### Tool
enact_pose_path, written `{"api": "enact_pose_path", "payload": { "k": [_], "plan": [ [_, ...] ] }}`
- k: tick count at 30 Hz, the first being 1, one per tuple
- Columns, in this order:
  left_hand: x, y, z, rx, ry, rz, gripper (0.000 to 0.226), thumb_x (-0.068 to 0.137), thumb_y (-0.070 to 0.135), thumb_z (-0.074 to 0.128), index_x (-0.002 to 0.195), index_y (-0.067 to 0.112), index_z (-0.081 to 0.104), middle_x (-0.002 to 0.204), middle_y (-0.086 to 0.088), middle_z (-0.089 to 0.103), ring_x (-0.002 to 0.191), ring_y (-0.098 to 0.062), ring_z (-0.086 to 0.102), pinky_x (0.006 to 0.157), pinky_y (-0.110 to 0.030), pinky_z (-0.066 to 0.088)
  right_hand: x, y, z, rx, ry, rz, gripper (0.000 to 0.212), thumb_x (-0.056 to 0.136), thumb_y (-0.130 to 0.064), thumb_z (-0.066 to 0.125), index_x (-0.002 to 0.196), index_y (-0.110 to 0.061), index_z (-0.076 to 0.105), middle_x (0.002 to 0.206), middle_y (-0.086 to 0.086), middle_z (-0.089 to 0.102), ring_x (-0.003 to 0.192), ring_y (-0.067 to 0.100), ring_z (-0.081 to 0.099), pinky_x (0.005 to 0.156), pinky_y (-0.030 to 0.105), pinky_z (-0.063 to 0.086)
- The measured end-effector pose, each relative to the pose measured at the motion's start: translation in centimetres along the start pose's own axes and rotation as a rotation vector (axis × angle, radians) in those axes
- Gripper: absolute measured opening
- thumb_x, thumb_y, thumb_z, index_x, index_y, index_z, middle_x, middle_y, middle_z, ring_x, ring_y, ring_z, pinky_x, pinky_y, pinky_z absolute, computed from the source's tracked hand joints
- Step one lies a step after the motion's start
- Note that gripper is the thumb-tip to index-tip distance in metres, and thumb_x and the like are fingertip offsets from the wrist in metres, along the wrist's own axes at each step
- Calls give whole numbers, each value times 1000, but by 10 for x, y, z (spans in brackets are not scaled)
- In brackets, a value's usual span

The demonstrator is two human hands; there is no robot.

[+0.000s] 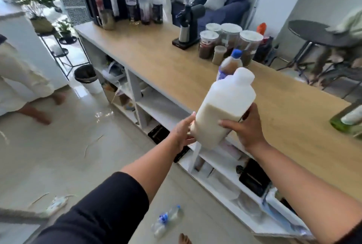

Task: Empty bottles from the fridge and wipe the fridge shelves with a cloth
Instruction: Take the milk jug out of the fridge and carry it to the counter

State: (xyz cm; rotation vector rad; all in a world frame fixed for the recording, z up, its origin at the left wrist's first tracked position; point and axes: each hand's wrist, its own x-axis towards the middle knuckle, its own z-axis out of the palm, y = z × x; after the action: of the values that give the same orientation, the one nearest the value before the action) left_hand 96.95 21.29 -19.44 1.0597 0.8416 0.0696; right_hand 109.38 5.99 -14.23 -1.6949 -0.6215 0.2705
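Both hands, left [183, 133] and right [247, 128], clasp the jug [223, 108] over the counter [156, 57]; unloading step. Next: set it down upright.

Coffee grinder [186, 26] on wooden counter [156, 55]

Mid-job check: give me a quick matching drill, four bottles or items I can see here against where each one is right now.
Things:
1. white plastic jug of milky liquid
2. clear crushed plastic bottle with blue cap
3. black coffee grinder
4. green glass bottle

Places:
A. far part of the wooden counter
B. lying on the tiled floor
C. held between the left hand and right hand
D. right edge of the view, on the counter

Pairs: 1-C, 2-B, 3-A, 4-D
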Motion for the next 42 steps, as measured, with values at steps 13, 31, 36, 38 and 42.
{"api": "enact_pose_path", "payload": {
  "k": [13, 31, 36, 38, 42],
  "plan": [
    [173, 78, 68, 866, 88, 302, 90, 69, 32, 83, 142, 13, 35, 142, -5, 48, 127, -24, 49, 98, -35, 43, 104, 93, -91, -61, 92, 100, 88, 45, -12, 88, 122, -10, 46, 120, 12, 56, 112, 26, 56, 88, 55, 51],
    [247, 85, 104, 587, 81, 503, 78, 65, 13, 85, 129, 22, 41, 116, 12, 57, 101, -4, 55, 76, -12, 43, 136, 149, -44, -231, 273, 278, 98, 69, -22, 83, 149, -35, 27, 138, -12, 55, 124, 8, 54, 102, 30, 46],
    [272, 101, 109, 589, 121, 526, 77, 66, 14, 85, 129, 17, 41, 132, 0, 56, 113, -13, 56, 88, -24, 45, 176, 157, -41, -269, 289, 281, 97, 72, -25, 81, 149, -39, 22, 131, -10, 58, 111, 2, 51, 91, 18, 39],
    [281, 107, 110, 578, 116, 518, 78, 66, 15, 86, 130, 19, 41, 134, 0, 55, 116, -13, 55, 90, -26, 46, 188, 160, -42, -282, 278, 278, 96, 72, -26, 80, 148, -40, 23, 130, -9, 59, 110, 3, 52, 89, 19, 40],
    [294, 114, 109, 570, 113, 499, 83, 66, 17, 86, 135, 22, 40, 134, 2, 55, 115, -11, 55, 91, -26, 47, 206, 165, -43, -315, 267, 278, 95, 73, -30, 79, 148, -40, 22, 130, -11, 58, 106, 0, 49, 88, 19, 41]
  ]
}}
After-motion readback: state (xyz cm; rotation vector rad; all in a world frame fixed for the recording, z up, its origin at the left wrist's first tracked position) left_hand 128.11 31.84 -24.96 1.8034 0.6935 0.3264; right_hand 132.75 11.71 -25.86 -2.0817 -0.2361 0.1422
